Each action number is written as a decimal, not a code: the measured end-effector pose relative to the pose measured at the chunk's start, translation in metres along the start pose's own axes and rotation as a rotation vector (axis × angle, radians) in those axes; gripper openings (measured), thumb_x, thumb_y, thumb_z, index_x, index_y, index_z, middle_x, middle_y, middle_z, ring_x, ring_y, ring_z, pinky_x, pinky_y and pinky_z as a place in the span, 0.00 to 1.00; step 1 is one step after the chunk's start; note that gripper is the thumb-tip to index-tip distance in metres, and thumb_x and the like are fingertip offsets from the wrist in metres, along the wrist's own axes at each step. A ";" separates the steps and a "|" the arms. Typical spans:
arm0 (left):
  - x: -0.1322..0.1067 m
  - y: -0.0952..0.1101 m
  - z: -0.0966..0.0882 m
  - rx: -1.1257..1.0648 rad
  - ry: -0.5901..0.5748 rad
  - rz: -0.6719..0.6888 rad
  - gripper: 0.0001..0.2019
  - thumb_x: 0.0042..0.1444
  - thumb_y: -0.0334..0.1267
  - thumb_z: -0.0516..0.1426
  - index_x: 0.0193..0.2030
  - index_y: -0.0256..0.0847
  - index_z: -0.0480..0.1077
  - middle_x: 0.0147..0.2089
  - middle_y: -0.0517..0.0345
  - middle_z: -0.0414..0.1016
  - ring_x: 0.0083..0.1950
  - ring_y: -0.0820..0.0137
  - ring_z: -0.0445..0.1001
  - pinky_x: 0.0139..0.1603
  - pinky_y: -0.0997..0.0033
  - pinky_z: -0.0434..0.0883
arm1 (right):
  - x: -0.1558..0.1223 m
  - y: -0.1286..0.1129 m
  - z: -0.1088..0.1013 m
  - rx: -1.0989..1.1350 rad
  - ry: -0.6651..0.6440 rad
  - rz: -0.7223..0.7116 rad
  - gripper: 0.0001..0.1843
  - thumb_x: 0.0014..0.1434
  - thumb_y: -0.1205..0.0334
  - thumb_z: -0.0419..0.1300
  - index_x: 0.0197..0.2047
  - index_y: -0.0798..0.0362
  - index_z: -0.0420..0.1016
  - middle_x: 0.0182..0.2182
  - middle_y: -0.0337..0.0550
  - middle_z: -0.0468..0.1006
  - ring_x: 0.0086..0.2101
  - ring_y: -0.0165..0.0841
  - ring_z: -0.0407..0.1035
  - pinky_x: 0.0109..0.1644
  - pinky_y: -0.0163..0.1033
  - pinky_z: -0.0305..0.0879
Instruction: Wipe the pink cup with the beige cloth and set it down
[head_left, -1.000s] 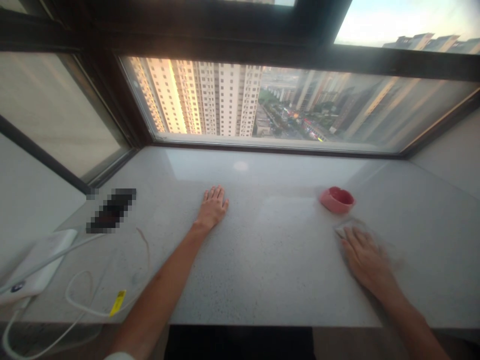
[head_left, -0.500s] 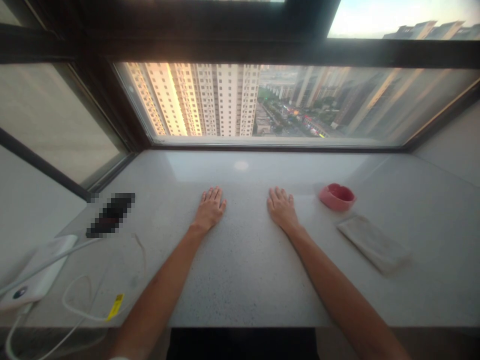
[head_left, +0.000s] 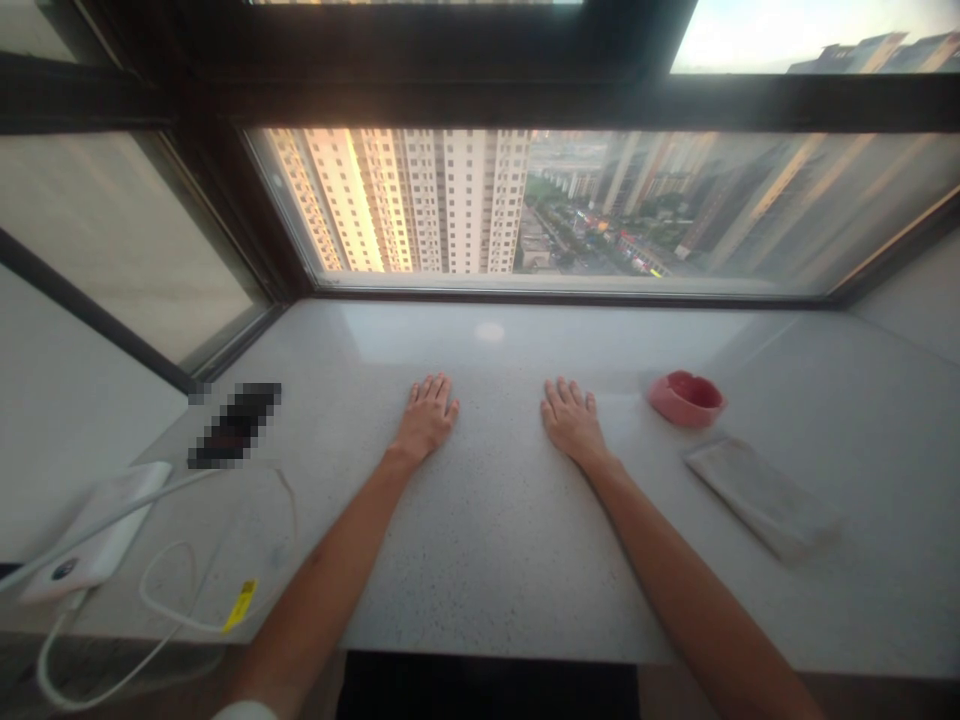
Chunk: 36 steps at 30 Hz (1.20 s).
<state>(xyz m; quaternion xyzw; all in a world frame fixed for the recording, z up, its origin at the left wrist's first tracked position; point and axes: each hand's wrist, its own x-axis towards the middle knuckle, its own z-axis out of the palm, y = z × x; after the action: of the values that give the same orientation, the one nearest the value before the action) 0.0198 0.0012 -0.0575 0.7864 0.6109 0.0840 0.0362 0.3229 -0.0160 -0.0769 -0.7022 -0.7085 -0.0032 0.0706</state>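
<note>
My left hand point(head_left: 427, 418) lies palm down on the speckled pale windowsill point(head_left: 495, 540), fingers stretched toward the window. Level with it, my right hand point(head_left: 572, 420) rests flat in the same way, fingers a little apart. Neither hand holds anything, and a gap separates the two. To the right of my right hand sits a pink ashtray-like bowl point(head_left: 686, 400) with a notched rim. Just in front of that bowl lies a folded grey cloth point(head_left: 761, 497). Both are apart from my hand.
At the left are a blurred-out dark object point(head_left: 236, 425), a white power bank point(head_left: 101, 530) and a white cable point(head_left: 169, 622) with a yellow tag point(head_left: 240, 605). A dark-framed window point(head_left: 487, 296) borders the sill at the back, with tall buildings outside. The sill's front edge runs near my forearms.
The view has shifted and tilted slightly, so everything appears a little further right. Both hands stay flat at the same place on the sill.
</note>
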 end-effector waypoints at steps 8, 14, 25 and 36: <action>0.000 -0.001 0.001 -0.004 0.010 0.010 0.33 0.76 0.46 0.40 0.81 0.32 0.55 0.85 0.46 0.51 0.86 0.54 0.49 0.86 0.47 0.46 | -0.001 0.000 0.000 0.001 0.003 0.002 0.35 0.79 0.53 0.37 0.82 0.56 0.54 0.81 0.55 0.53 0.78 0.52 0.47 0.79 0.66 0.43; 0.000 0.001 0.001 -0.003 0.007 0.008 0.32 0.77 0.47 0.40 0.81 0.34 0.55 0.85 0.47 0.51 0.86 0.56 0.49 0.86 0.49 0.45 | 0.000 0.005 0.000 0.002 -0.005 -0.002 0.35 0.78 0.52 0.36 0.82 0.56 0.55 0.81 0.56 0.53 0.78 0.53 0.47 0.79 0.67 0.43; 0.001 0.000 0.005 -0.023 0.028 0.018 0.33 0.77 0.47 0.41 0.81 0.32 0.55 0.85 0.46 0.51 0.86 0.54 0.50 0.86 0.48 0.46 | -0.004 0.022 -0.030 0.105 0.335 0.024 0.30 0.76 0.55 0.43 0.70 0.54 0.76 0.76 0.57 0.64 0.76 0.51 0.51 0.77 0.63 0.49; 0.002 0.005 0.007 -0.007 0.048 0.008 0.31 0.76 0.45 0.43 0.80 0.35 0.58 0.84 0.45 0.55 0.85 0.51 0.52 0.85 0.46 0.47 | 0.000 0.130 -0.049 -0.022 0.267 0.475 0.34 0.77 0.45 0.43 0.76 0.51 0.68 0.77 0.71 0.57 0.75 0.74 0.46 0.68 0.81 0.47</action>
<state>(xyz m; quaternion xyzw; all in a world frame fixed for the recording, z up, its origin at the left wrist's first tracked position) 0.0264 0.0024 -0.0639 0.7866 0.6079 0.1053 0.0239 0.4568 -0.0193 -0.0404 -0.8429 -0.5081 -0.0865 0.1546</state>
